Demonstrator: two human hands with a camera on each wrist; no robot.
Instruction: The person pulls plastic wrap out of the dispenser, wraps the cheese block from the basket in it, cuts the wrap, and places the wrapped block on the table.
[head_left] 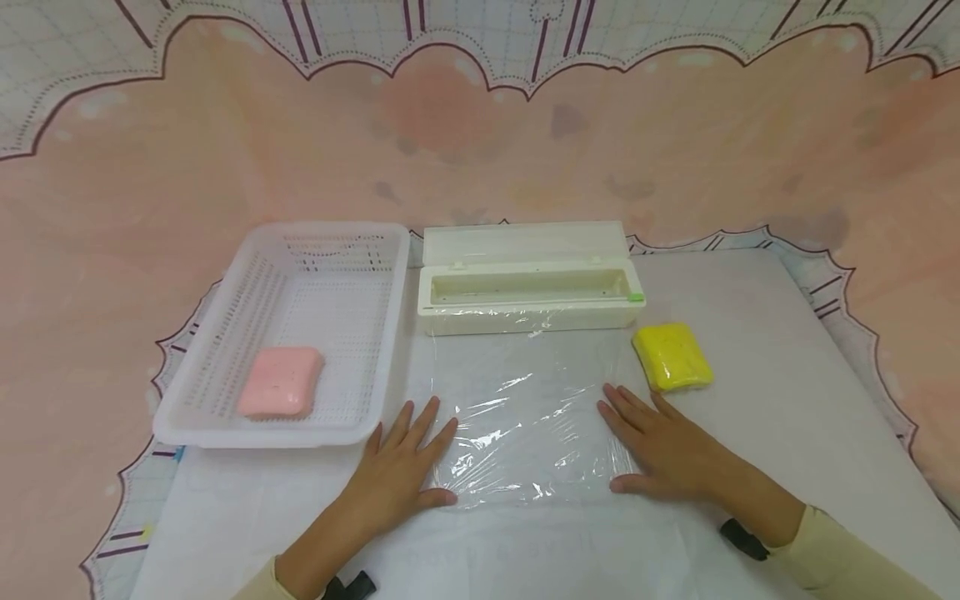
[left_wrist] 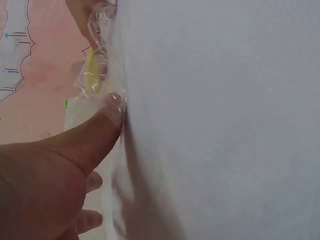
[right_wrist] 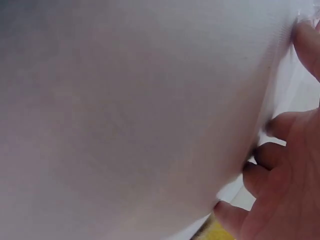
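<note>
A sheet of clear plastic wrap (head_left: 525, 417) stretches from the front of a pale cling film dispenser box (head_left: 528, 318) toward me over the white cloth. At the sheet's left edge lies my left hand (head_left: 401, 467), fingers spread and thumb tip touching the film. My right hand (head_left: 663, 446) rests at the right edge, fingers also spread. Just beyond its fingertips is a yellow, square-cornered block (head_left: 672, 357). In the left wrist view, the left thumb (left_wrist: 107, 120) presses the film's wrinkled edge. The right wrist view shows right fingertips (right_wrist: 272, 155) touching the white surface.
To the left stands a white perforated plastic basket (head_left: 345, 435) with a pink, rounded block (head_left: 281, 382) inside. The dispenser's lid (head_left: 525, 243) is raised at the back. White cloth (head_left: 787, 400) covers the work area, with a peach patterned fabric (head_left: 487, 158) around it.
</note>
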